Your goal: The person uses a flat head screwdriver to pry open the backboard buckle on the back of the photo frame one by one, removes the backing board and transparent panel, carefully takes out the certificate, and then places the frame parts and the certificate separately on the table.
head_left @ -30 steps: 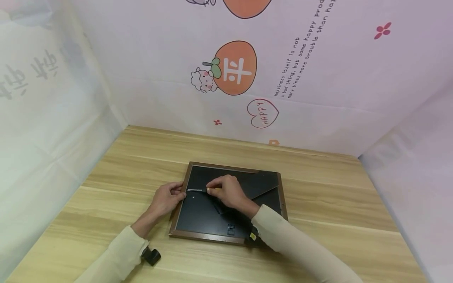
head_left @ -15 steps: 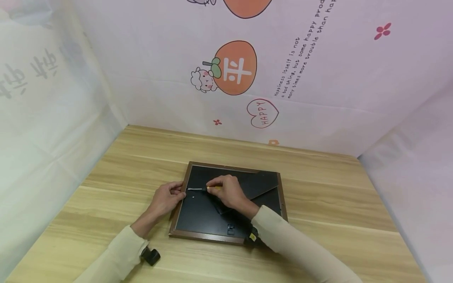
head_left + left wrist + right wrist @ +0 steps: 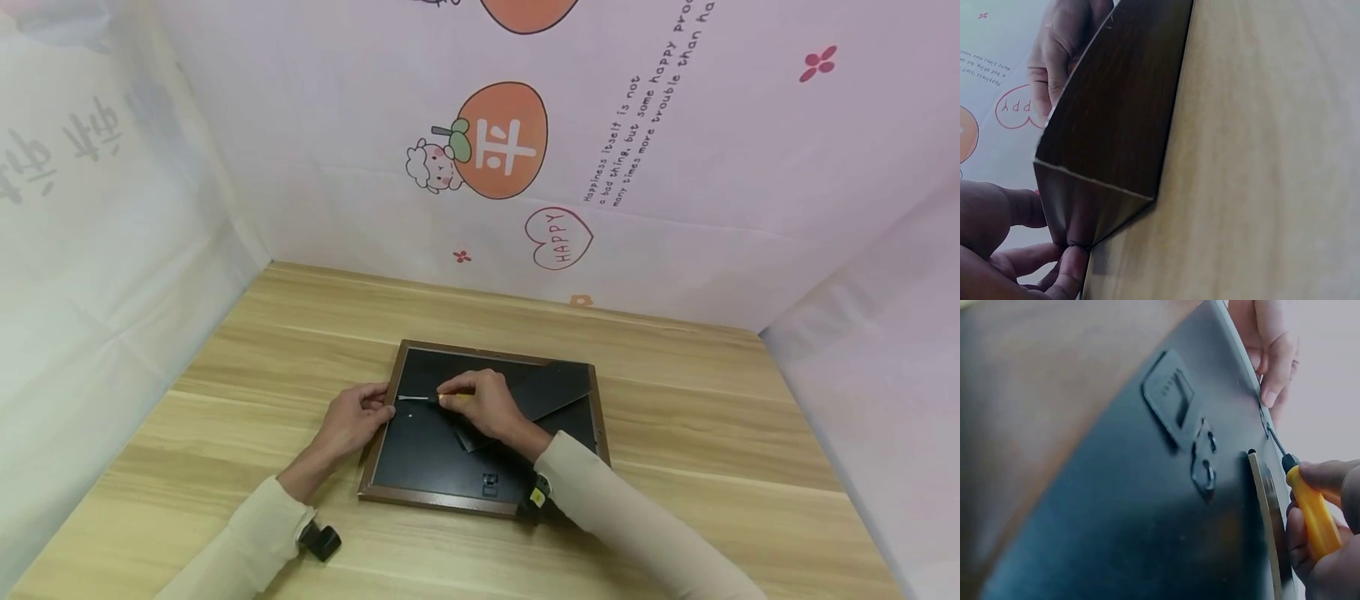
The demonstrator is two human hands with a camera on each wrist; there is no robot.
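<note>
A picture frame (image 3: 408,498) with a brown border lies face down on the table, its black backing board (image 3: 423,458) upward. My right hand (image 3: 483,404) grips a screwdriver (image 3: 1313,509) by its yellow handle. The thin metal shaft lies low over the board, its tip just inside the left border, by a small metal tab (image 3: 1265,422) in the right wrist view. At that same border my left hand (image 3: 356,421) pinches the frame, thumb at the upper edge and fingers against the side, as the left wrist view (image 3: 1004,231) shows.
A folded black stand flap (image 3: 555,392) crosses the board's upper right, partly under my right hand. A metal hanger (image 3: 1172,400) sits near the front border. Printed cloth walls (image 3: 337,167) rise behind and beside the wooden table (image 3: 712,433).
The screwdriver tip has shifted slightly right, away from the left border. My left hand and the frame hold their places; the head view has tilted a little.
</note>
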